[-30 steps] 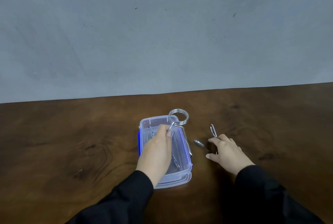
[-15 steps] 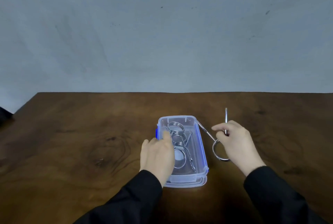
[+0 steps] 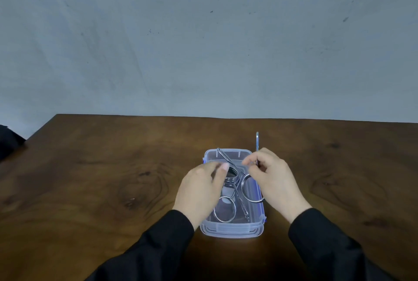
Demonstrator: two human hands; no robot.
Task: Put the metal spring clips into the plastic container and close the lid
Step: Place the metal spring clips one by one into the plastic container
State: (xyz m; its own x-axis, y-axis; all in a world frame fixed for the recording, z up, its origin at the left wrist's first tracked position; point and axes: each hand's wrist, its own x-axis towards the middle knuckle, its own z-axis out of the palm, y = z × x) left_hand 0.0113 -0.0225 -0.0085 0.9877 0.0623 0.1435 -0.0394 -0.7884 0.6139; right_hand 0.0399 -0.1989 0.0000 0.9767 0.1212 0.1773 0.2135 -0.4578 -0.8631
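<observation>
A clear plastic container [image 3: 233, 227] with blue side latches stands open on the wooden table, in front of me. Inside it lie metal spring clips: a coil [image 3: 231, 179] near the middle and a wire ring [image 3: 225, 209] nearer me. My right hand [image 3: 274, 181] pinches another spring clip [image 3: 247, 186] over the container's right side. Its ring hangs by the right wall, one arm slants to the far left corner, and the other sticks up past my fingers. My left hand [image 3: 199, 190], blurred, hovers over the container's left half with fingers apart, close to the coil.
The dark wooden table [image 3: 113, 179] runs to a grey wall behind. Its left corner is in view at the far left, with a dark object [image 3: 8, 141] just beyond it. A second clear rim shows under the container's base.
My right hand has carried its spring clip left, from beside the container to over its right side. My left hand has shifted slightly above the clips. The view has moved closer.
</observation>
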